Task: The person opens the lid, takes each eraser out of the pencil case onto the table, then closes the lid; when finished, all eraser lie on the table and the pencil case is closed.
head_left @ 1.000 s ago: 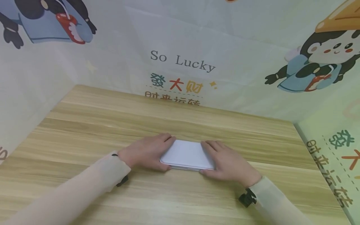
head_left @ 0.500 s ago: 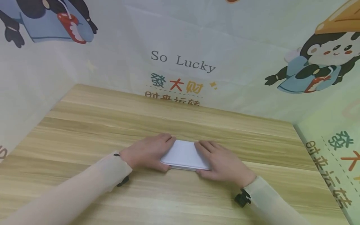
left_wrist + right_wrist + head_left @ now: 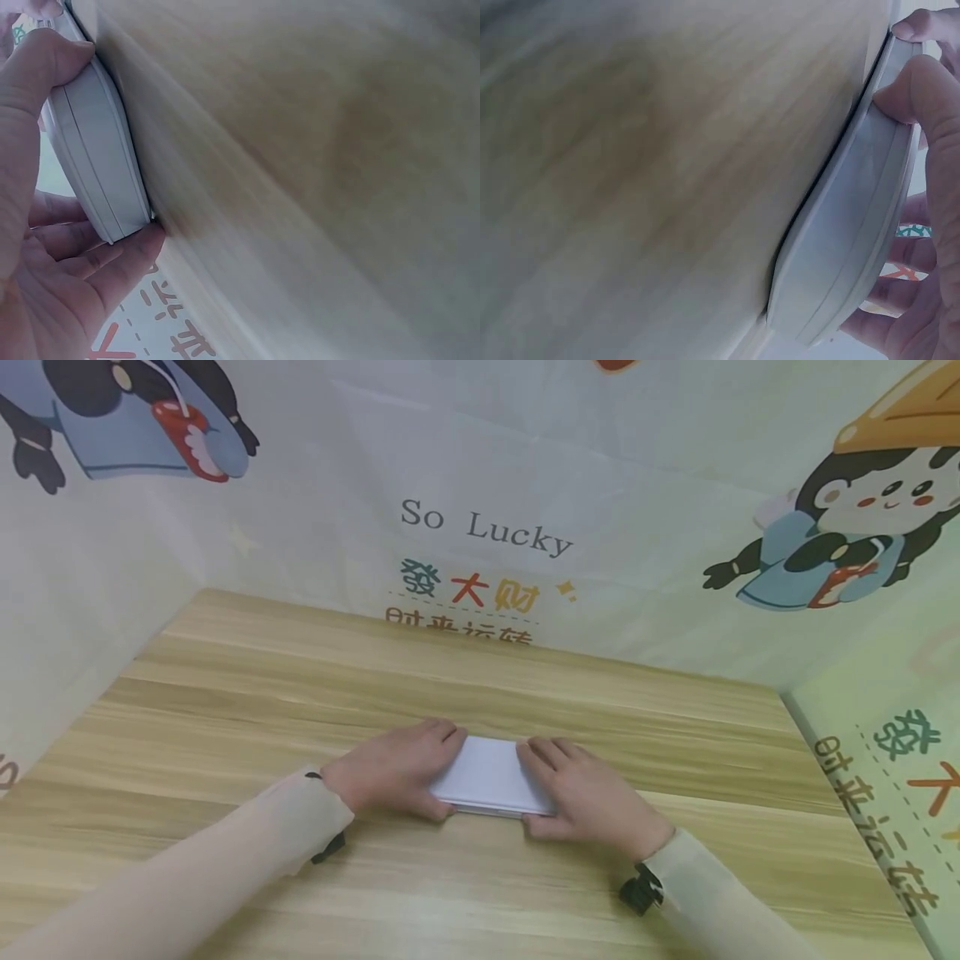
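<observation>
- Now that the right hand (image 3: 600, 789) has edged toward the left hand (image 3: 396, 768), the head view shows less of the white case (image 3: 489, 777), flat on the tabletop (image 3: 450, 893) — likely a snugger hold.
- Left wrist: left thumb (image 3: 58, 64) and fingers (image 3: 127, 266) grip 1 end.
- Right wrist: right thumb (image 3: 911, 94) and fingers (image 3: 896, 294) grip the other.

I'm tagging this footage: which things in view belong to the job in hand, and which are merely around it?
Job in hand:
flat white case
left hand, gripping one end
right hand, gripping the other

Merely around:
wood-grain tabletop
"So Lucky" backdrop
</observation>
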{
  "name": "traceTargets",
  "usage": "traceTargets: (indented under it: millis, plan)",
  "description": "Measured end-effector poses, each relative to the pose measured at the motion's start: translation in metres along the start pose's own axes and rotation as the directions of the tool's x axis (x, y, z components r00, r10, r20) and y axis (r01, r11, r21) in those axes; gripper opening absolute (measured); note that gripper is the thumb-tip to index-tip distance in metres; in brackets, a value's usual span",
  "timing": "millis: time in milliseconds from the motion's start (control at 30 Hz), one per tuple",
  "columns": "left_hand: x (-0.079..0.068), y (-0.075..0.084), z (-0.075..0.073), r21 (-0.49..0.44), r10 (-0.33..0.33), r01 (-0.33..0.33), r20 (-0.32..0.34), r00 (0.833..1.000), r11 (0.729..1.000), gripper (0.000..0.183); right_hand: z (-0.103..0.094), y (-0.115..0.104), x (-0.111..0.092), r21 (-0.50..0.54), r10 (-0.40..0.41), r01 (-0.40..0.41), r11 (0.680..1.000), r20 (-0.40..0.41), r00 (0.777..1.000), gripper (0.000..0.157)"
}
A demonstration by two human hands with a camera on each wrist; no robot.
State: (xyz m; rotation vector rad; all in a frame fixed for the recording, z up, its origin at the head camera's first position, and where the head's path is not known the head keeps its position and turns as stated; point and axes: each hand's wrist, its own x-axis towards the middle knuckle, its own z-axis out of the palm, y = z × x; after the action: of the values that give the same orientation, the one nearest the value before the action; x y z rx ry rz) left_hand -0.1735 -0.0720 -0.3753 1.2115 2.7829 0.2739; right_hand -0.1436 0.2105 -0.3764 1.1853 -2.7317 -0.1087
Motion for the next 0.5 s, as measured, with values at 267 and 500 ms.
traceTargets:
  millis: [267, 500]
  plan:
    - [-0.0009, -0.0006, 0.0023, -0.006, -0.005, 0.005, -0.018, 1.0, 1.0, 0.085, -0.0013, 0.0027, 0.0002, 0.023, -0.004, 0.003, 1.0, 0.016, 1.0, 0.084]
    - [-0.0016, 0.0, 0.0025, -0.011, -0.013, 0.013, -0.017, 1.0, 1.0, 0.087, -0.0011, 0.0015, 0.0007, 0.014, -0.009, 0.009, 1.0, 0.002, 1.0, 0.084]
